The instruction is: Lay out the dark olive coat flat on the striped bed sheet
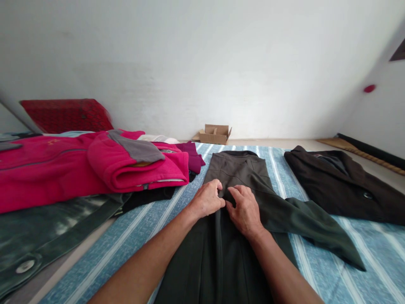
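A pair of dark olive trousers lies flat on a blue striped sheet, waistband at the far end, one leg angled out to the right. My left hand and my right hand rest side by side on the crotch area of the trousers. Both hands have their fingers curled and pinch the fabric at the middle seam. My forearms reach in from the bottom edge over the near trouser legs.
A bright pink fleece with a grey collar lies piled at the left over a maroon garment. A dark green coat lies at the near left. A dark brown jacket lies at the right. A small cardboard box stands by the wall.
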Demonstrator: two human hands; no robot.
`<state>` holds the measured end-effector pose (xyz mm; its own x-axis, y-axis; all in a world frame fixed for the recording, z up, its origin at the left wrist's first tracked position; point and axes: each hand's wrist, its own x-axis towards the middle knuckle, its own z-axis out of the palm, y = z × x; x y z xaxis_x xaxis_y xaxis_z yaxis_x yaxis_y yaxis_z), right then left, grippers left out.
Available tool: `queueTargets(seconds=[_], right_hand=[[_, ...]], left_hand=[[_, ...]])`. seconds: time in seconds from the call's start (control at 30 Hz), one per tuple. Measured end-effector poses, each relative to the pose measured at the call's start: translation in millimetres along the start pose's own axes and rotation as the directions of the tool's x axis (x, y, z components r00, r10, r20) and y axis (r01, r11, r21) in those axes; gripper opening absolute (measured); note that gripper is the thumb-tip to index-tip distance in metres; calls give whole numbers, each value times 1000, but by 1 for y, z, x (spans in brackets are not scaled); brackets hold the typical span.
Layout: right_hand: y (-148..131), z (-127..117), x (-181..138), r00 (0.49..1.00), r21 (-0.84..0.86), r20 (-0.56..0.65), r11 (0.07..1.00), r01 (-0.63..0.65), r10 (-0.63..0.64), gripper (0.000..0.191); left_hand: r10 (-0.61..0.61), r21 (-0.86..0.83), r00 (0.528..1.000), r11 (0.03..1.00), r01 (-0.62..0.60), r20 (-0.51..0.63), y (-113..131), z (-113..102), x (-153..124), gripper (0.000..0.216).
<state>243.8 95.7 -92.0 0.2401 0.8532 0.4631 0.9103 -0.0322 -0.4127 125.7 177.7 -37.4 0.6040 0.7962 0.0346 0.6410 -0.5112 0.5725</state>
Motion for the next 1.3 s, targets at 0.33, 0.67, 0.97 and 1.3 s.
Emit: queueTargets(seconds=[0.33,0.67,0.97,1.3], right_hand=[[-11,-8,1,985,26,171,1000,-4,-1,33],[-17,-6,4,961,6,212,983,-183,178,32],[-21,-13,9,912,-57,267,950,-307,311,29],[-17,-20,15,834,115,487,927,-357,260,17]], left_hand=[[-30,-275,993,959,62,118,0,1,-1,39],[-85,-442,979,883,160,185,10,-5,-4,37],[-75,-482,978,861,161,193,8,-5,-4,34],[-51,-521,972,837,167,230,5,-5,-4,33]])
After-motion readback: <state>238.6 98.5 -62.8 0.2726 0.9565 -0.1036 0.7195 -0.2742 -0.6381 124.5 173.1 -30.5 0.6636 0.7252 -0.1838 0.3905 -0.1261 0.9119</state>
